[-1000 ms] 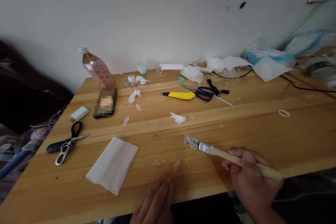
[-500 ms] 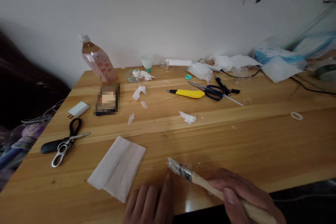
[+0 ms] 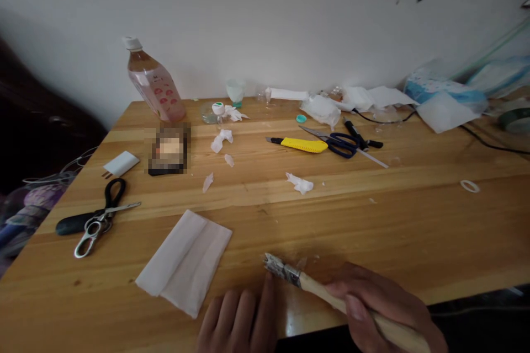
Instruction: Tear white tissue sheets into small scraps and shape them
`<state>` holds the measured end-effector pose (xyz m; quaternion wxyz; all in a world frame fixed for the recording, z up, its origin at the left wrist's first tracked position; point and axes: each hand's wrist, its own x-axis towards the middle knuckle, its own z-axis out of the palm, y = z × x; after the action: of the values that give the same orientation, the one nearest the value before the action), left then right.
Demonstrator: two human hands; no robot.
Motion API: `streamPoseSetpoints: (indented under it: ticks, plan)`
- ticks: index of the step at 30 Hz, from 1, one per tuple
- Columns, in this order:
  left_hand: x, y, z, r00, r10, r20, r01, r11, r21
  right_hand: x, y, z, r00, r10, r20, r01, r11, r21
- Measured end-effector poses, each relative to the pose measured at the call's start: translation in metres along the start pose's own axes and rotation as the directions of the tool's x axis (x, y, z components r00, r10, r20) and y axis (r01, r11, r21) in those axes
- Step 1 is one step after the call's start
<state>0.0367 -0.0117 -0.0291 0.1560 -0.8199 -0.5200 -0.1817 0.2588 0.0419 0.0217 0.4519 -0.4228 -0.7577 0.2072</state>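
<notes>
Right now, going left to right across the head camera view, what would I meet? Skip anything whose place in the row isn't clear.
White charger, folded tissue, left hand, paintbrush gripped by the right hand, white ring.

Near the front edge of the worktop: left hand, with napkin to its left and brush to its right, in right hand. Back left, before the wall: bottle, with charger in front and farther left. Toward the middle: knife left of scissors, pen to their right, crumpled tissue in front of knife. Far right: ring.
</notes>
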Motion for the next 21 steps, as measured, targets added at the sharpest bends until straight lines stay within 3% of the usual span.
streamPoseSetpoints:
  ticks: [5,8,12,16,21]
  plan:
    - [-0.001,0.000,0.003,1.000,-0.001,-0.008,0.001,0.999,-0.049,0.017,-0.002,0.002,0.987,-0.146,0.071,0.148,0.988,-0.031]
    - [0.000,0.001,0.003,1.000,-0.010,-0.010,0.009,0.998,-0.057,0.026,-0.003,0.006,0.982,-0.170,0.078,0.171,0.985,-0.006]
    - [-0.001,0.001,0.003,1.000,-0.017,-0.014,0.016,0.999,-0.043,0.031,-0.003,0.003,0.994,-0.102,0.050,0.101,0.995,0.013]
    - [-0.002,0.001,0.003,1.000,-0.022,-0.012,0.021,0.999,-0.048,0.030,-0.001,-0.004,0.997,-0.023,-0.069,0.020,0.999,-0.040]
    - [-0.001,0.001,0.001,1.000,-0.005,0.020,0.006,0.999,-0.045,0.030,-0.004,-0.001,0.996,-0.087,0.036,0.088,0.996,-0.013]
